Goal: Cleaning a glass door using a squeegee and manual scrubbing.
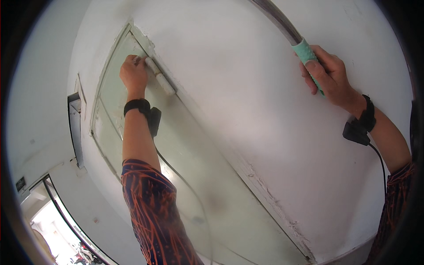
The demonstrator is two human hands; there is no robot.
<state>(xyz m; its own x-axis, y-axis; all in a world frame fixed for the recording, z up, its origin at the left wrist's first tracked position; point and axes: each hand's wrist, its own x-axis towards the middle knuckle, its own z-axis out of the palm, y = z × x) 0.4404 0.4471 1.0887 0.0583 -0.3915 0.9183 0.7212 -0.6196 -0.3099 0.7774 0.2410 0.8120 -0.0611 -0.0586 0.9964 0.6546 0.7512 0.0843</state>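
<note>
My left hand [133, 73] is raised to the upper part of a pale green door [185, 145], its fingertips at the top end of a white, cylinder-shaped fitting [160, 77] near the door's edge. Whether the fingers grip something small there cannot be made out. On the right, my right hand [326, 74] is closed around the textured mint-green grip [305, 53] of a metal rod or tube [280, 21], which runs up out of view. Both wrists wear black straps with small black boxes and cables.
A white wall [265, 109] with chipped plaster along the door frame [261, 188] fills the right side. At left are a narrow recessed opening [75, 126] and, lower down, a bright doorway or window [56, 225] with what looks like a motorbike beyond. A thin cable hangs before the door.
</note>
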